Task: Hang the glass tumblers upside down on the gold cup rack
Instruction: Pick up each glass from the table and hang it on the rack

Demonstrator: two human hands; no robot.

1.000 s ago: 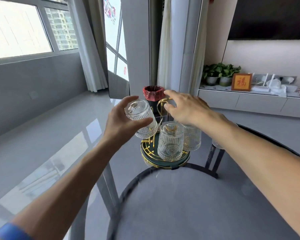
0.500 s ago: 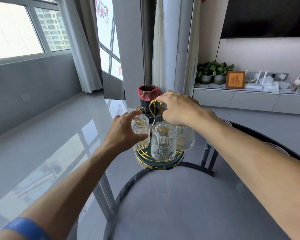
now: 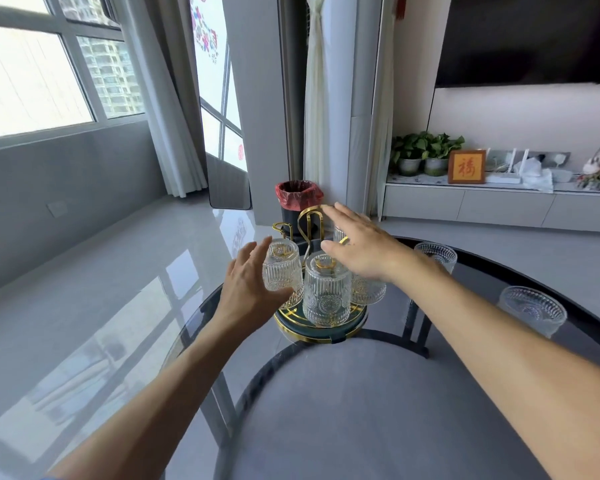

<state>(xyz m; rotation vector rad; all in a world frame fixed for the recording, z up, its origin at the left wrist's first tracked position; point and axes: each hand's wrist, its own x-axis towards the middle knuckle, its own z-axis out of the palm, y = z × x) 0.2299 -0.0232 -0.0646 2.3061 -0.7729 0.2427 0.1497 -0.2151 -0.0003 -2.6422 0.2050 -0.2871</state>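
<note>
Three glass tumblers hang bottoms up on the gold cup rack (image 3: 313, 221) at the table's far edge: left tumbler (image 3: 282, 268), front tumbler (image 3: 326, 289), and right tumbler (image 3: 368, 289), half hidden by the arm. The left hand (image 3: 248, 285) is spread open beside the left tumbler, holding nothing. The right hand (image 3: 357, 247), open too, hovers over the rack. Two upright tumblers (image 3: 532, 313) wait to the right.

We see a home living room — a wall-mounted television (image 3: 530, 39), a low media cabinet (image 3: 499, 206) bearing potted plants (image 3: 426, 150) and a framed plaque (image 3: 466, 167), curtained windows (image 3: 32, 74), and a glass table (image 3: 378, 393).
</note>
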